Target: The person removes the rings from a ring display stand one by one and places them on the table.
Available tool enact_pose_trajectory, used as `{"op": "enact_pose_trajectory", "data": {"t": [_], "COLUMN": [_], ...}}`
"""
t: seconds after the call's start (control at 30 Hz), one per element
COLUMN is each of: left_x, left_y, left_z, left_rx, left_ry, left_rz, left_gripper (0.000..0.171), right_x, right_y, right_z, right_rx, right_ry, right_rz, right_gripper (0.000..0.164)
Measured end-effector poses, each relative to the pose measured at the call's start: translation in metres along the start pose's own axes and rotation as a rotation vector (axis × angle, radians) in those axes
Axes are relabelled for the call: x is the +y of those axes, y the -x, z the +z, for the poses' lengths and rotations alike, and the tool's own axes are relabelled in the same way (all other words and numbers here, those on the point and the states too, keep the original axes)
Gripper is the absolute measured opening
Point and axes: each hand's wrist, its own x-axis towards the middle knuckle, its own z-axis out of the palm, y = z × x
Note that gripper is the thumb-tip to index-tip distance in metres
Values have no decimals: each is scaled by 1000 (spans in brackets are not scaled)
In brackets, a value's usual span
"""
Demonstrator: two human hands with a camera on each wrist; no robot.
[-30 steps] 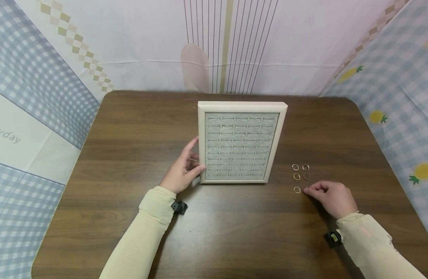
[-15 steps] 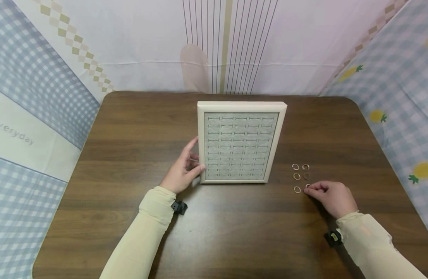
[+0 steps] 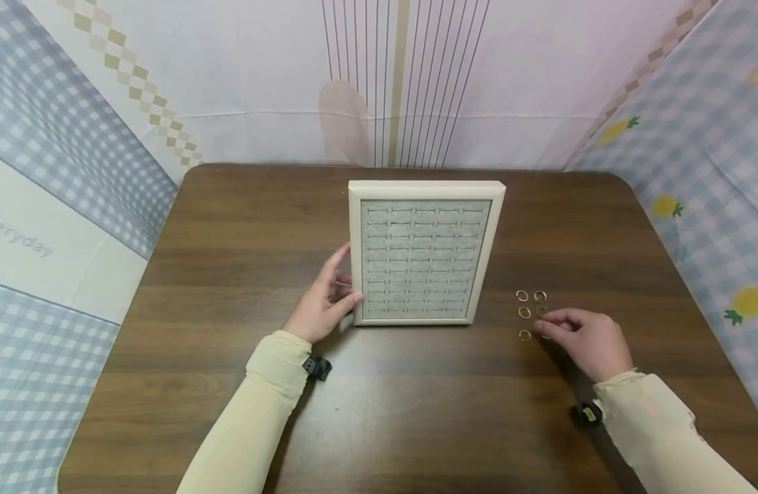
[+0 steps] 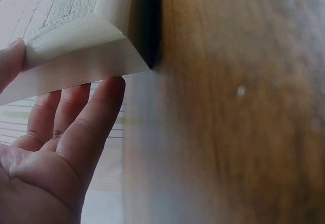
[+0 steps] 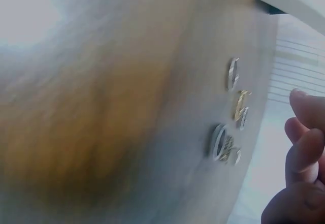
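Note:
A white-framed ring display board [image 3: 423, 185] stands upright and tilted back on the table, its grey padded face crossed by rows of slits. My left hand [image 3: 320, 305] holds its left edge, the thumb on the front rim and the fingers along the side and back, as the left wrist view shows. Over at the right, my right hand [image 3: 588, 342] hovers just above the rings, thumb and index finger close together. No ring shows between its fingers. Several rings lie on the wood in two columns, among them a gold ring [image 5: 240, 104] and a wide silver ring [image 5: 219, 141].
The brown wooden table [image 3: 230, 226] carries all of this. Behind it hangs a white patterned cloth [image 3: 255, 68], with blue checked cloth [image 3: 718, 171] at the sides. A wrist camera [image 3: 318, 368] sits on each sleeve.
My right hand has lifted slightly and shifted up from the nearest right-hand ring, which stays on the table. The left hand and the display board hold their places.

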Motion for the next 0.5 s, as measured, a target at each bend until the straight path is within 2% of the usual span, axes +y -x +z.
{"op": "enact_pose_trajectory", "data": {"t": [0.3,0.5], "left_x": [0,0], "left_y": [0,1], "left_z": [0,1], "left_rx": [4,5], "left_ry": [11,9], "left_rz": [22,9], "left_gripper": [88,88], "right_x": [-20,-38], "right_y": [-7,-13], "right_z": [1,2], "right_rx": [65,48], "right_ry": [-71,-125], "right_rz": [-17,-7], "right_gripper": [23,27]}}
